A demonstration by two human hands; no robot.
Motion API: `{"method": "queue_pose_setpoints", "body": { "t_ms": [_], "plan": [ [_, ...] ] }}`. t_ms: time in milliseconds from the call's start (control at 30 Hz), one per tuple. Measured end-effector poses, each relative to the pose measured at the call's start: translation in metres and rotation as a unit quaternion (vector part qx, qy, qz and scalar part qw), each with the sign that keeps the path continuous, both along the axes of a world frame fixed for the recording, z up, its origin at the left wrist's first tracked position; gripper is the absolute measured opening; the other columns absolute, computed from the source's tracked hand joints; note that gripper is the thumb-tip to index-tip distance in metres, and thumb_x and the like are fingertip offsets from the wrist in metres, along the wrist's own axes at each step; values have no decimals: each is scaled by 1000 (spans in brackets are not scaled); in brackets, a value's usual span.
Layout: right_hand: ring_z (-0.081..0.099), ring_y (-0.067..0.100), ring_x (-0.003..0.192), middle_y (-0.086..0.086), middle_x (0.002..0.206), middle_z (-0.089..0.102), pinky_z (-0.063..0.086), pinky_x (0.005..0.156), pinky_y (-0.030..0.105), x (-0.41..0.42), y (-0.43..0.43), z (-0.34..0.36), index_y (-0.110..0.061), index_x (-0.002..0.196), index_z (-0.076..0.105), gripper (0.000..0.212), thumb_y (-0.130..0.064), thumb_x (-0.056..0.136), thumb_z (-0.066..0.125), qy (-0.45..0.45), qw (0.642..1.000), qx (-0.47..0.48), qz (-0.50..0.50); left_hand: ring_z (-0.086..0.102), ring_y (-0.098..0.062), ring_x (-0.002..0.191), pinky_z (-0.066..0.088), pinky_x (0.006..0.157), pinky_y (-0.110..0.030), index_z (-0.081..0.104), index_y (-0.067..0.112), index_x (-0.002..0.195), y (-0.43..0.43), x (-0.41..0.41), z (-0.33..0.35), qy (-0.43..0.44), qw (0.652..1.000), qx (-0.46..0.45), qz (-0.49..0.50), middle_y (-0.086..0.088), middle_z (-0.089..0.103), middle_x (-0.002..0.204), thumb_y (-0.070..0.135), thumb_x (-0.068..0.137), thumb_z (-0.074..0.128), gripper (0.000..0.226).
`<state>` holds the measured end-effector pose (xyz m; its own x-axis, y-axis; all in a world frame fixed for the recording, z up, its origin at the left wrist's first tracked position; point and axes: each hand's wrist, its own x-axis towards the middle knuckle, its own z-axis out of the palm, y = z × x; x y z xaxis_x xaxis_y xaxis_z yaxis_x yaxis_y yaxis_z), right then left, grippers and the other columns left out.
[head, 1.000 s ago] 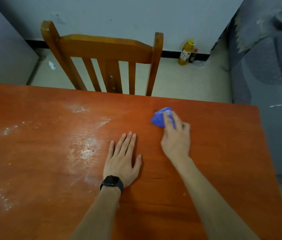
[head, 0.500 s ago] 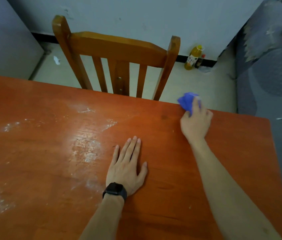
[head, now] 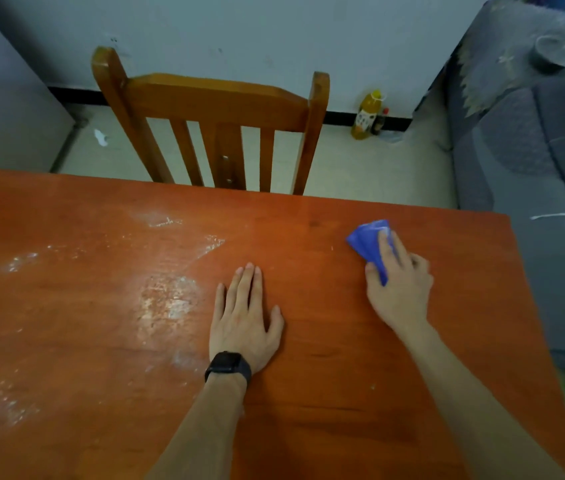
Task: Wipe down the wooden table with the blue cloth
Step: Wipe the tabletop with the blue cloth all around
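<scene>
Leftward, white smears (head: pixel 170 299) streak the wooden table (head: pixel 343 393), chair (head: pixel 218 102) behind.

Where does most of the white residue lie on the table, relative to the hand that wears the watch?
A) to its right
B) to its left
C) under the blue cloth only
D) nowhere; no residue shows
B: the white residue spreads over the wooden table to the left of the left hand, while the right hand grips the blue cloth on the other side.
</scene>
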<state>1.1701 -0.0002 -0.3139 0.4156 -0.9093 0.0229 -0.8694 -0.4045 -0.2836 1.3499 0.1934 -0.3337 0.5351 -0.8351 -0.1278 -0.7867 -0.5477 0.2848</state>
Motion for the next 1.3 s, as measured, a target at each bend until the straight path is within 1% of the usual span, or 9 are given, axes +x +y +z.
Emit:
{"method": "queue_pose_setpoints", "body": {
  "t_ms": [133,233,400,567,800,933,1100,1200,1300],
  "plan": [
    [44,23,110,-14,156,30,42,84,39,20,86,-4,-36,149,31,71,-29,82,52,-24,975,10,219,2,-15,151,-2,122,-41,13,15,156,3,0,0,5,1000,-4,-7,1,8,164,48,96,21,69],
    [44,22,109,-14,157,27,43,91,40,16,117,-6,-33,151,27,66,-26,87,41,-62,962,81,254,4,-15,151,0,122,-40,15,15,156,3,0,4,2,1000,-2,-17,1,10,163,46,94,15,70],
    [44,27,122,6,149,42,39,104,43,-26,93,10,-19,151,32,66,-13,87,49,-130,988,29,79,0,-12,150,-7,121,-34,10,19,157,5,0,16,25,999,16,-20,4,4,164,42,94,19,67],
    [30,39,130,5,159,21,33,103,53,-36,69,9,-21,154,14,69,-38,96,46,-3,974,68,-216,14,-18,149,10,122,-40,19,27,154,30,48,38,40,997,16,-69,8,14,162,37,100,32,57],
    [42,30,116,-8,159,26,41,94,45,105,190,-3,-29,152,24,78,-21,80,53,-28,999,20,-13,7,-20,150,6,122,-49,16,22,156,84,154,24,-27,999,15,-9,0,6,164,36,102,32,58],
    [40,27,121,-8,156,30,34,106,39,159,220,0,-29,152,27,72,-9,87,49,-118,982,128,69,3,-16,150,2,122,-47,14,23,156,96,190,17,5,999,0,-35,3,2,164,38,103,28,57],
    [40,24,135,4,148,43,32,112,51,112,177,5,-22,149,34,63,-12,90,53,-205,964,76,-154,-9,-12,149,-6,121,-45,-2,26,156,108,208,10,6,996,19,-89,7,-12,160,50,98,5,63],
    [36,37,133,13,153,32,31,109,49,71,177,10,-20,152,27,63,-22,95,54,-91,945,18,-313,-14,-12,149,-9,121,-45,-4,28,155,107,207,4,5,995,17,-98,7,-12,161,52,99,9,62],
    [26,39,138,12,160,17,30,109,53,55,194,3,-24,154,17,63,-42,99,41,33,946,6,-323,-14,-12,149,-10,121,-45,-5,30,155,106,208,0,-3,995,21,-99,7,-11,162,54,96,6,65]
  ]
}}
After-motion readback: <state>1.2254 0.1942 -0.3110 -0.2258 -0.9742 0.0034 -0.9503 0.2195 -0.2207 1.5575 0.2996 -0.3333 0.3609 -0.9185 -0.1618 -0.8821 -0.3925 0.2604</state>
